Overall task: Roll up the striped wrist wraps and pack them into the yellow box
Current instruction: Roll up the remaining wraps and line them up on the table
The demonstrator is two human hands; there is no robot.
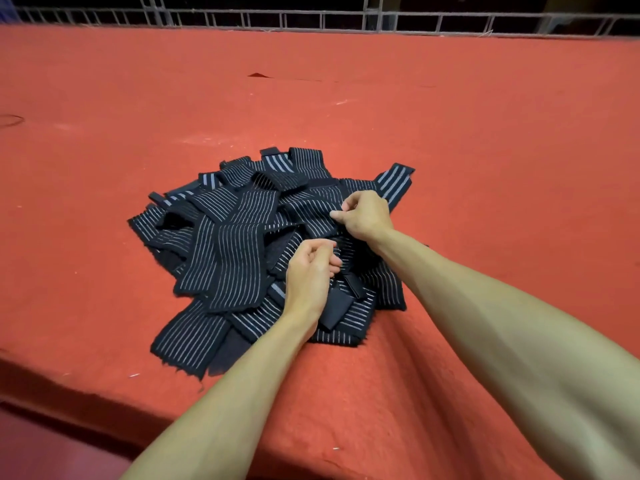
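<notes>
Fingers (337, 214) perhaps on one wrap pile (225, 251)

One head-worn wide-angle view, looking forward and down from above and behind the fingers (348, 203), close over them, wrist wraps (225, 244) centred beneath, red surface (485, 133) running beyond the fingers to a railing (323, 21)

Red felt-like cloth (450, 133) covering a broad table top, nap scuffed pale in patches, long creases near the front edge. Small raised fold (258, 75) in the cloth toward the far side. Faint ring mark (10, 120) at far left. White lint flecks (341, 102) scattered about. Grey metal grid railing (311, 20) along the far edge, darkness behind. Maroon floor (41, 452) at lower left
</notes>
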